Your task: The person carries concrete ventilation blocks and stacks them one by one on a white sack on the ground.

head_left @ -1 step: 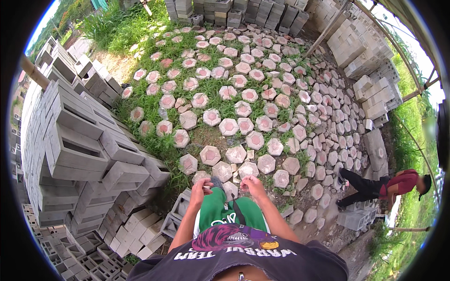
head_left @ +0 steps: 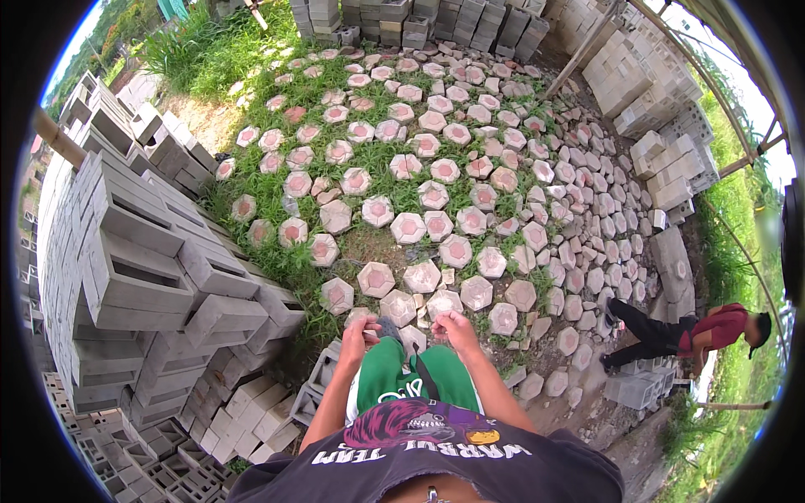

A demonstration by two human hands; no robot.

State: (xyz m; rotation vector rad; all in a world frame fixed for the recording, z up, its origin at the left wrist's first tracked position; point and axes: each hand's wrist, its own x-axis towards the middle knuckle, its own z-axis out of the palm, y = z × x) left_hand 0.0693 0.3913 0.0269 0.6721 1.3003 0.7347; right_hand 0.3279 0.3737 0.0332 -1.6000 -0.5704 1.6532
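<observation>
Just ahead of the left hand (head_left: 359,334) and right hand (head_left: 454,329), each grip curled, contents indiscernible, pink-centred grey hexagonal concrete pavers (head_left: 375,279) lie flat, seemingly spaced for footing.

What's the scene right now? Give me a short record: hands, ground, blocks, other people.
left hand: the left hand, fingers curled, near the green shorts; nothing visible in it
right hand: the right hand, fingers curled, apart from the left; nothing visible in it
ground: hexagonal pavers, many with reddish centres, grass among some
blocks: grey stack at left; pale stack at upper right
other people: one co-worker at right, dark red top, near grey blocks
</observation>
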